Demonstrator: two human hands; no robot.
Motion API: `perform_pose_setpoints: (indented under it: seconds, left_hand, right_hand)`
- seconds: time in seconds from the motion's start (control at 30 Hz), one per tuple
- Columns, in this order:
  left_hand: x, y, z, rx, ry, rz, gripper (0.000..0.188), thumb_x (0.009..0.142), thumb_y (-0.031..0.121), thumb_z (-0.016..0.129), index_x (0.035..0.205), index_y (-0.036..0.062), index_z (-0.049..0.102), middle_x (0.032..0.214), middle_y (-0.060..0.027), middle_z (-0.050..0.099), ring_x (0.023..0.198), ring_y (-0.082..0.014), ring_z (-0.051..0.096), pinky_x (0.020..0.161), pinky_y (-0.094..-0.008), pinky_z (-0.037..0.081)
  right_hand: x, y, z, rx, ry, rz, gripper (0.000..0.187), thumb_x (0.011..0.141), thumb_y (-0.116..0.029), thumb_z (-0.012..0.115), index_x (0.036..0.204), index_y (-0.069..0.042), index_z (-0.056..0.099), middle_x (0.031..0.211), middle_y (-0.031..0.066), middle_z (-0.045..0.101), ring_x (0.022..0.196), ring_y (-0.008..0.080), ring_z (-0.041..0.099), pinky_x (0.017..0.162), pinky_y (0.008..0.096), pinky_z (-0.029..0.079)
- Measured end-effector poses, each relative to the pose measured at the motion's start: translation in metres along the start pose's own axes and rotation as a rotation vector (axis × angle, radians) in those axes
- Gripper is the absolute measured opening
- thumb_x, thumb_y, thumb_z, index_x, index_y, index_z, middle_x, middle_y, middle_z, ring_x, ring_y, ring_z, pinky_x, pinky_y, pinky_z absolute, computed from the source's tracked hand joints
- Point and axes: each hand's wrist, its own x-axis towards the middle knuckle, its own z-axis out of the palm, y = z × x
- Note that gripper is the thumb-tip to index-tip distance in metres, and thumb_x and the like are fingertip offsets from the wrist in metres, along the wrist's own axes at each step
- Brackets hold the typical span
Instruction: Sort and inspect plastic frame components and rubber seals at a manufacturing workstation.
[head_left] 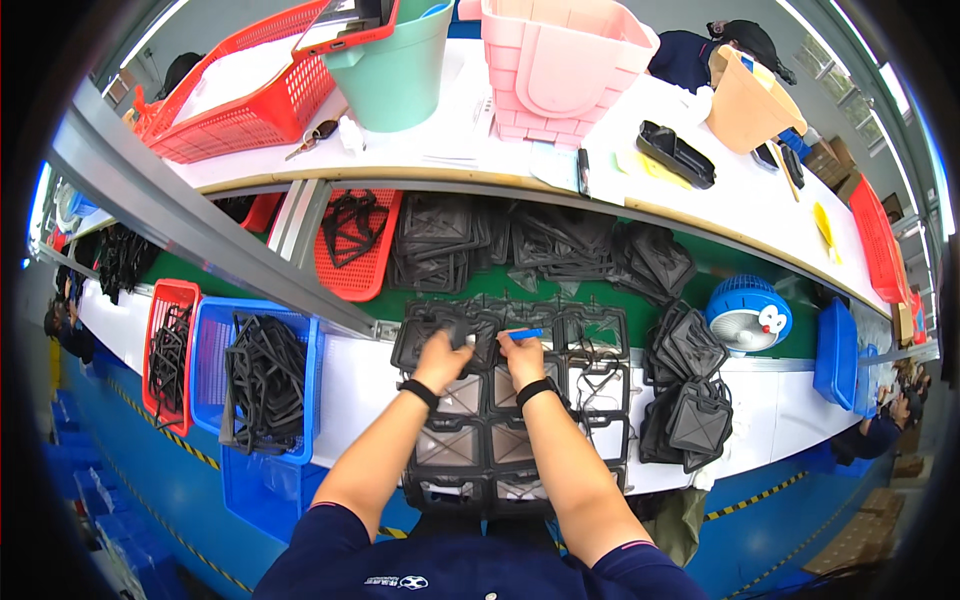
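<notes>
In front of me lies a grid of black plastic frames [445, 443], joined in rows, some with clear film across their openings. At its far left part my left hand [440, 362] is closed on the edge of a dark frame; its fingertips are partly lost against the black. Just beside it, my right hand [523, 360] is closed round a slim blue-handled tool [526, 334], held roughly level over the far row. The tool's working end cannot be made out. Both wrists wear black bands.
Left stand a blue basket [313, 375] and a red basket [158, 290] of black frames. To the right are stacked frames [698, 415] and a blue fan [748, 312]. More frames lie under the raised shelf [470, 165], which carries buckets. A metal post [215, 225] slants at left.
</notes>
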Motion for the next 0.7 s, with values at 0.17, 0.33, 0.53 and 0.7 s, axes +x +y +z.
perform_pose_setpoints:
  seconds: [0.17, 0.33, 0.53, 0.7]
  left_hand:
    - [0.021, -0.029, 0.034, 0.033, 0.091, -0.155, 0.038, 0.075, 0.017, 0.070, 0.101, -0.0097, 0.060, 0.092, -0.0253, 0.067, 0.088, -0.0363, 0.066, 0.078, -0.0397, 0.050]
    - [0.028, -0.018, 0.035, -0.396, -0.114, -0.219, 0.028, 0.080, -0.002, 0.065, 0.106, -0.0087, 0.059, 0.096, -0.0116, 0.067, 0.084, -0.0188, 0.064, 0.076, -0.0300, 0.051]
    - [0.026, -0.012, 0.023, -0.548, -0.148, -0.272, 0.031, 0.078, -0.001, 0.069, 0.107, -0.0082, 0.058, 0.097, -0.0117, 0.066, 0.085, -0.0186, 0.064, 0.078, -0.0298, 0.050]
    - [0.021, -0.001, 0.021, -0.554, -0.158, -0.283, 0.033, 0.077, -0.003, 0.070, 0.107, -0.0092, 0.057, 0.098, -0.0123, 0.066, 0.086, -0.0175, 0.063, 0.078, -0.0294, 0.050]
  right_hand:
    - [-0.008, -0.010, 0.021, 0.336, 0.019, 0.132, 0.010, 0.087, -0.014, 0.068, 0.090, -0.005, 0.065, 0.081, 0.0001, 0.063, 0.070, 0.0102, 0.059, 0.061, 0.0230, 0.048]
    - [-0.009, -0.012, 0.015, 0.329, 0.028, 0.066, 0.009, 0.088, -0.014, 0.067, 0.091, -0.006, 0.063, 0.081, 0.0004, 0.063, 0.070, 0.0091, 0.059, 0.062, 0.0220, 0.048]
    - [-0.017, -0.018, 0.022, 0.297, 0.017, -0.016, 0.010, 0.090, -0.013, 0.065, 0.094, -0.005, 0.062, 0.082, 0.0009, 0.064, 0.071, 0.0077, 0.059, 0.062, 0.0208, 0.048]
    - [-0.020, -0.018, 0.021, 0.246, 0.014, -0.039, 0.010, 0.090, -0.013, 0.064, 0.095, -0.004, 0.061, 0.082, 0.0014, 0.064, 0.070, 0.0071, 0.059, 0.062, 0.0193, 0.048]
